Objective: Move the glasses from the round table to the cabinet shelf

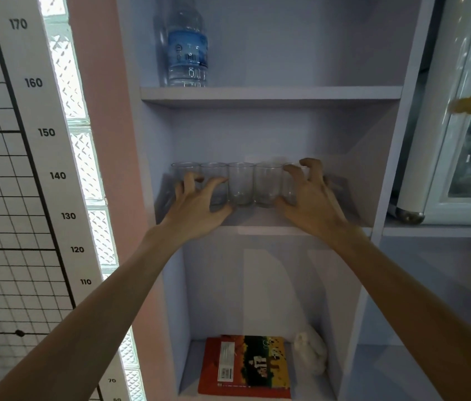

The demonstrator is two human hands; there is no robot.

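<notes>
Several clear drinking glasses stand in a row on the middle cabinet shelf (257,219). The middle glass (240,183) is in plain sight. My left hand (199,206) is spread in front of the two leftmost glasses (185,169), its fingers apart and curled, holding nothing. My right hand (312,198) is claw-shaped around the rightmost glass (288,186). Its fingertips are at that glass's rim and its thumb is near the base, with the fingers apart. The round table is out of view.
A water bottle (188,44) stands on the upper shelf at the left. An orange book (246,366) and a white bundle (311,354) lie on the bottom shelf. A glass-door fridge (466,140) stands to the right, and a height chart (46,131) hangs to the left.
</notes>
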